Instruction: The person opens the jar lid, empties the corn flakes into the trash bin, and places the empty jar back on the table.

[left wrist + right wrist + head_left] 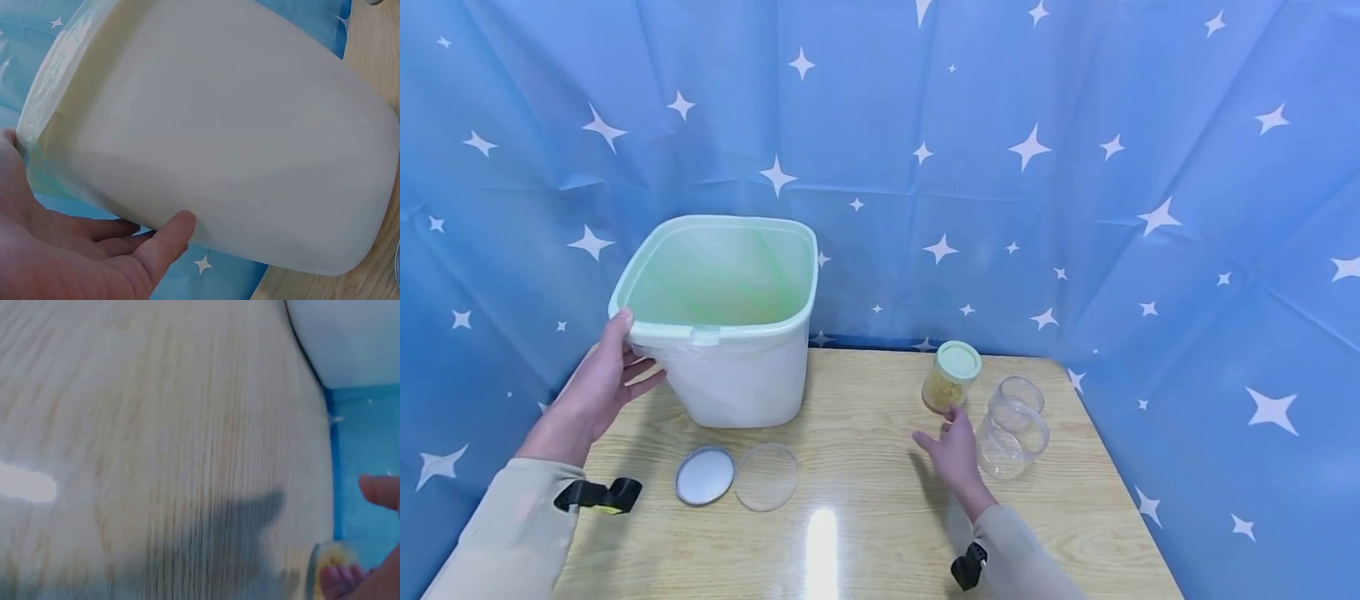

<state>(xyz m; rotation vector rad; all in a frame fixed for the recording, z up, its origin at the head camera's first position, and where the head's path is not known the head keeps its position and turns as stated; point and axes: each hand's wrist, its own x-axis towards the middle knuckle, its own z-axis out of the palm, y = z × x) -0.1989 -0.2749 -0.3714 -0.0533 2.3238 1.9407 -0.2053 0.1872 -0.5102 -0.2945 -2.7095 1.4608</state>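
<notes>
A white bin (737, 375) with a pale green rim and a thin translucent green bag (69, 40) over its edge stands at the back left of the table. My left hand (598, 383) holds its near left corner, thumb at the rim and fingers against the outer wall. At the right, my right hand (955, 454) reaches toward a clear jar (945, 390) with a light green lid and yellowish contents. Its fingers are spread; contact with the jar cannot be told. Beside that hand sit two clear containers (1011, 437), standing close together.
A round silvery lid (704, 475) and a clear round disc (767, 477) lie side by side in front of the bin. The wooden table (865, 433) ends against a blue star-patterned curtain (880, 150) behind and at the sides.
</notes>
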